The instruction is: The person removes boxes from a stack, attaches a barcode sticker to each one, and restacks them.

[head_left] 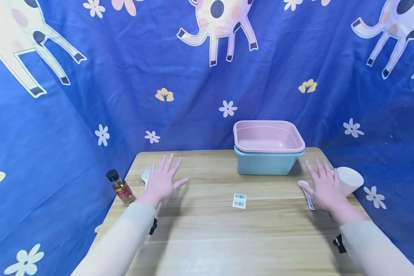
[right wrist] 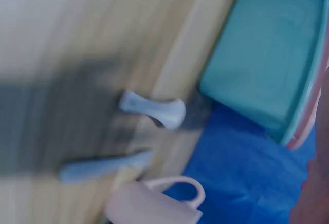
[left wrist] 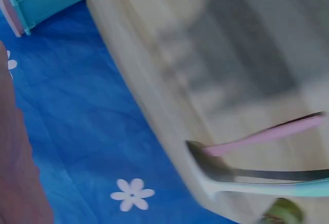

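My left hand hangs palm down over the table's left side, fingers spread and holding nothing. Beneath it is a pale-headed utensil, mostly covered; the left wrist view shows its light teal handle and a pink handle beside it. A glass bottle with a black cap and red label stands left of that hand. On the right, my right hand is spread and holds nothing, near a white spoon and a pale mug. A blurred bluish utensil lies between spoon and mug.
At the back right, a pink basin sits nested in a light blue basin. A white barcode label is on the wooden table near its middle. Blue patterned cloth hangs behind and beside the table.
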Action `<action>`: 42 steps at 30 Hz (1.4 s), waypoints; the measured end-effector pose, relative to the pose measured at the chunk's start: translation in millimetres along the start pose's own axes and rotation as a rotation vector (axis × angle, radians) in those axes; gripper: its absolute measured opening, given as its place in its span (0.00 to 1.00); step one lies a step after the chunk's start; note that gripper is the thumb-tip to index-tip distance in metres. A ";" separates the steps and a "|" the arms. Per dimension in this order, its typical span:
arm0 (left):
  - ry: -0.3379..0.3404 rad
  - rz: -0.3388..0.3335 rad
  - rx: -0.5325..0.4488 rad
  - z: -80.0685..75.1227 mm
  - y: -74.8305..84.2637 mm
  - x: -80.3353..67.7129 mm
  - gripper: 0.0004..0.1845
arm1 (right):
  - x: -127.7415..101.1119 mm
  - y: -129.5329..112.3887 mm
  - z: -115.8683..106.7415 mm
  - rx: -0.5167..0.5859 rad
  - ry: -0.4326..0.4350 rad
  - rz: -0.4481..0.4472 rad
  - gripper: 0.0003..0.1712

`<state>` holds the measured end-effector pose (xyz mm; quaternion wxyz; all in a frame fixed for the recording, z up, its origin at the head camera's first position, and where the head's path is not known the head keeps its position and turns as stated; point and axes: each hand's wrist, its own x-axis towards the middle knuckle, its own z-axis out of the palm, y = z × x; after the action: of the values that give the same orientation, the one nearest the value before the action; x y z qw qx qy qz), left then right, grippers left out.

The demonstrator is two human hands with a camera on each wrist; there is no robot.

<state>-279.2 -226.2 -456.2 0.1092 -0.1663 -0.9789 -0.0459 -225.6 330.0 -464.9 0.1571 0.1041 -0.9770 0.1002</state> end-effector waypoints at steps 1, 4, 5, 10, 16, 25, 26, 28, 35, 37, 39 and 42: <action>0.008 0.006 0.006 -1.5 0.9 5.5 0.46 | 5.3 1.7 -3.4 -0.005 -0.001 0.006 0.49; 0.014 0.016 0.027 -7.1 7.3 24.1 0.46 | 22.4 8.4 -12.6 -0.024 -0.011 0.030 0.49; 0.005 0.017 0.037 -9.2 10.6 31.1 0.47 | 28.3 10.8 -14.6 -0.025 -0.010 0.039 0.49; -0.011 0.029 0.035 -16.4 36.1 72.5 0.47 | 57.5 14.7 -21.3 0.041 -0.016 0.110 0.49; -0.024 -0.086 -0.215 -16.2 84.3 121.6 0.40 | 88.2 11.7 -19.5 0.204 -0.087 0.239 0.50; -0.064 -0.378 -0.878 2.6 137.8 153.1 0.21 | 104.5 3.6 -9.5 0.336 -0.081 0.386 0.37; -0.056 -0.398 -0.919 5.4 141.9 155.1 0.20 | 105.4 3.1 -9.7 0.398 -0.063 0.425 0.35; -0.041 -0.441 -1.011 9.3 150.5 158.0 0.18 | 107.2 1.5 -10.3 0.584 -0.037 0.520 0.31; -0.016 -0.521 -1.263 19.2 175.0 167.7 0.15 | 115.8 0.8 -11.4 1.172 -0.039 0.864 0.28; -0.015 -0.548 -1.283 20.9 179.8 170.9 0.14 | 117.6 0.9 -13.0 1.212 -0.060 0.912 0.28; -0.010 -0.581 -1.291 22.2 183.4 174.4 0.11 | 119.4 1.5 -13.7 1.219 -0.063 0.938 0.27; -0.011 -0.626 -1.302 23.1 187.5 178.4 0.09 | 120.9 2.3 -13.7 1.225 -0.060 0.950 0.25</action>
<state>-385.2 9.4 -427.7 -0.0353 0.0905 -0.7554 -0.6481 -334.5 314.5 -412.9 -0.0150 -0.2552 -0.6911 0.6761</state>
